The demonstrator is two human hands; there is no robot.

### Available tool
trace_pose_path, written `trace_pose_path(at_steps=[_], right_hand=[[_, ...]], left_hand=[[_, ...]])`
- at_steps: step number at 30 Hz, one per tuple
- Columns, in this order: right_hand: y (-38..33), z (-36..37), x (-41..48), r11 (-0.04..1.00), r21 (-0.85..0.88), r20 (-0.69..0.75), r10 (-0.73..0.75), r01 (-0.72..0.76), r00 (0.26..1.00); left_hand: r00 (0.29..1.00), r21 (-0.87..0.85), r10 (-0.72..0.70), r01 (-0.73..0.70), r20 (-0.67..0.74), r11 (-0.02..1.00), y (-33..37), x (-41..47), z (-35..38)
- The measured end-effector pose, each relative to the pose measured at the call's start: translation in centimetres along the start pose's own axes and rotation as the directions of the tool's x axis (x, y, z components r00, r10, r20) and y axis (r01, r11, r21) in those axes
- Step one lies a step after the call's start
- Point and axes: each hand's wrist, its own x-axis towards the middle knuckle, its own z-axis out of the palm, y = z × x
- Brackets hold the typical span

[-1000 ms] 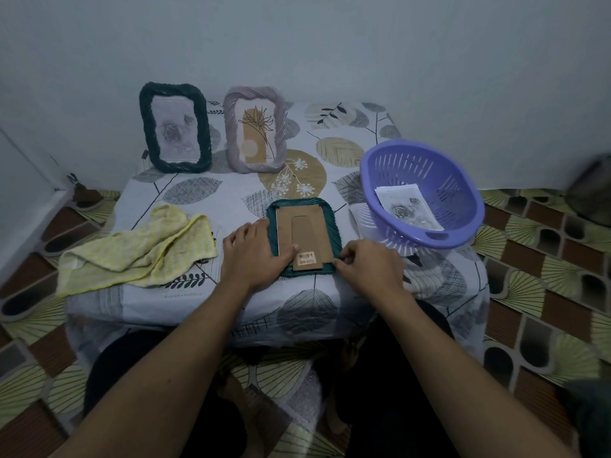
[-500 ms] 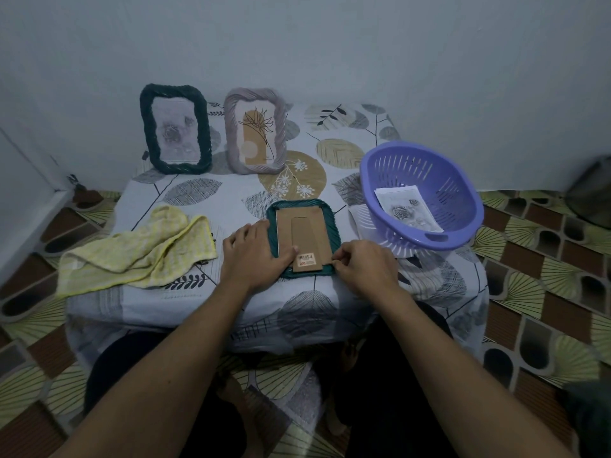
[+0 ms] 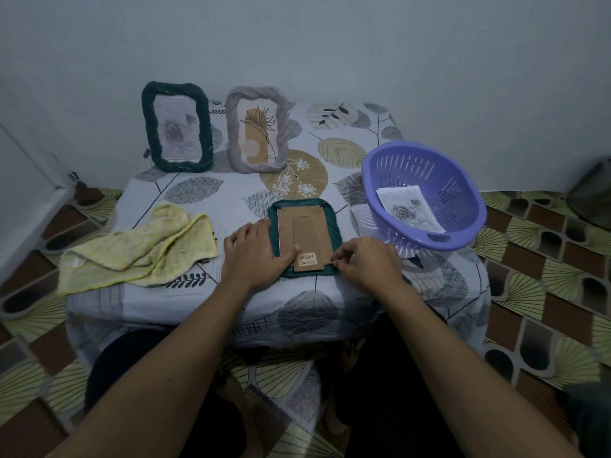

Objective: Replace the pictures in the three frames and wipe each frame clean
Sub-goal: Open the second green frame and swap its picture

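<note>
Now my flat left hand [image 3: 254, 252] steadies the teal frame [image 3: 335, 226], face down at the near edge of the table [image 3: 231, 200], while my right hand [image 3: 367, 262] pinches a corner of the cardboard back [image 3: 310, 233] to work it.

A teal frame [image 3: 336, 226] is lying face down near the counter's [image 3: 215, 209] front edge, cardboard backing [image 3: 309, 231] upward; a dark green frame [image 3: 149, 133] and a grey frame [image 3: 232, 127] are standing upright behind.
</note>
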Motion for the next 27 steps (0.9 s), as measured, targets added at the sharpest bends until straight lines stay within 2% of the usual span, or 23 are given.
trace_pose_path(at_steps=[2, 4, 8, 15, 18, 20, 23, 27], right_hand=[[0.4, -0.2, 0.5, 0.996, 0.078, 0.073, 0.028, -0.034, 0.997], [0.8, -0.2, 1.0, 0.966, 0.245, 0.116, 0.055, -0.082, 0.992], [0.7, 0.2, 1.4, 0.871, 0.479, -0.004, 0.128, -0.111, 0.992], [-1.4, 2.1, 2.3, 0.854, 0.513, 0.038, 0.07, -0.079, 0.997], [-2.2, 2.7, 2.7, 0.87, 0.488, 0.037, 0.069, -0.078, 0.997], [-2.7, 3.0, 2.9, 0.857, 0.506, 0.056, 0.082, -0.099, 0.995], [-3.6, 3.7, 3.0, 0.831, 0.546, 0.111, 0.053, -0.105, 0.992], [-6.2, 3.7, 2.5, 0.771, 0.636, 0.156, -0.084, -0.035, 0.984]], left_hand=[[1.0, -0.003, 0.004, -0.004, -0.005, 1.0, -0.1, 0.0, 0.0], [1.0, -0.014, 0.003, -0.003, 0.0, 1.0, -0.2, 0.1, 0.1], [0.999, -0.094, -0.05, 0.051, 0.006, 0.994, -0.6, 0.5, 0.3], [0.996, -0.139, -0.085, 0.086, 0.012, 0.987, -0.6, 0.7, 0.3], [0.994, -0.234, -0.108, 0.112, 0.031, 0.966, -0.7, 0.7, 0.0], [0.986, -0.392, -0.154, 0.165, 0.059, 0.905, -0.9, 0.8, -0.8], [0.968, -0.638, -0.245, 0.225, 0.058, 0.736, -1.6, 0.9, -2.1], [0.925, -0.759, -0.372, 0.186, -0.08, 0.624, -1.7, 1.0, -4.8]])
